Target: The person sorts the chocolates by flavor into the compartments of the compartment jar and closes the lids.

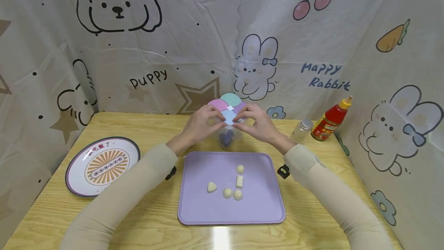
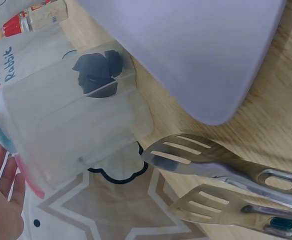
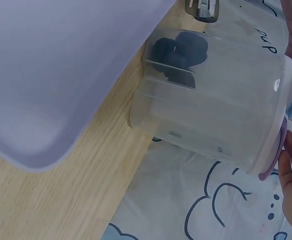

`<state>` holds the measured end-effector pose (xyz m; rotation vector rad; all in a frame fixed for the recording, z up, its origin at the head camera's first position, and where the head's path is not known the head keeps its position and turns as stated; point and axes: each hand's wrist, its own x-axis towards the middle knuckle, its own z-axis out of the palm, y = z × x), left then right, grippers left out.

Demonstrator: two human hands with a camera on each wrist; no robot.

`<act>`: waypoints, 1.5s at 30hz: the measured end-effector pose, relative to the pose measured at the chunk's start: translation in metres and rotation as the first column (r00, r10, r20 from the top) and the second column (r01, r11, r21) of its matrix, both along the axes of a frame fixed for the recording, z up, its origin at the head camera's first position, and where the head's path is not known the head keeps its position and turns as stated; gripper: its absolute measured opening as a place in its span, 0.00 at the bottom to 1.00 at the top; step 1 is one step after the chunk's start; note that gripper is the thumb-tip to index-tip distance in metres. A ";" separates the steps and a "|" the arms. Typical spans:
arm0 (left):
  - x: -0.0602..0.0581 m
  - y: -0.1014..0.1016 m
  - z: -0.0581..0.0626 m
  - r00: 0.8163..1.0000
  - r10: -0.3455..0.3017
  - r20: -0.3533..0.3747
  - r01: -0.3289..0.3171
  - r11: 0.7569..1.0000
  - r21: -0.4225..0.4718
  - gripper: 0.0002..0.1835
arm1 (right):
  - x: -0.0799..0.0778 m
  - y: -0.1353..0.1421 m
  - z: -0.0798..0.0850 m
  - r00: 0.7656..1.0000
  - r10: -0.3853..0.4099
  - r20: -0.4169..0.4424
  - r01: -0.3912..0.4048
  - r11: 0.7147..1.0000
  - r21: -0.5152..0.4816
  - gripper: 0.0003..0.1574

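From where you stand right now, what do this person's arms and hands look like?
Both arms wear long cream sleeves. The left sleeve and the right sleeve end near the wrists. A faint dark marking shows on the right one. The left hand and right hand wear no gloves. A small black piece shows near the right wrist; how it is fastened is unclear.

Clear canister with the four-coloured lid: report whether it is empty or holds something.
Not empty: both wrist views show dark pieces near the bottom of the clear canister.
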<state>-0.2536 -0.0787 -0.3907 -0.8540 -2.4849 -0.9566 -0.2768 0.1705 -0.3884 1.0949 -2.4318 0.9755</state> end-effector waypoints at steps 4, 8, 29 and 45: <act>-0.001 0.000 -0.004 1.000 0.018 0.000 -0.018 1.000 0.010 0.09 | 0.001 -0.002 -0.003 1.000 -0.004 -0.018 0.004 1.000 0.002 0.07; 0.001 0.001 -0.004 0.999 0.029 0.030 -0.030 0.999 0.020 0.09 | 0.002 -0.003 -0.008 1.000 -0.006 -0.021 0.006 0.999 -0.032 0.06; 0.002 0.004 -0.006 0.997 0.044 0.058 -0.044 0.999 -0.016 0.09 | 0.003 -0.006 -0.012 0.996 -0.045 -0.076 0.043 0.999 -0.025 0.07; 0.008 0.015 -0.005 0.998 0.048 -0.046 -0.050 0.998 -0.031 0.09 | -0.013 0.012 -0.001 0.998 -0.051 0.046 0.052 0.999 -0.016 0.09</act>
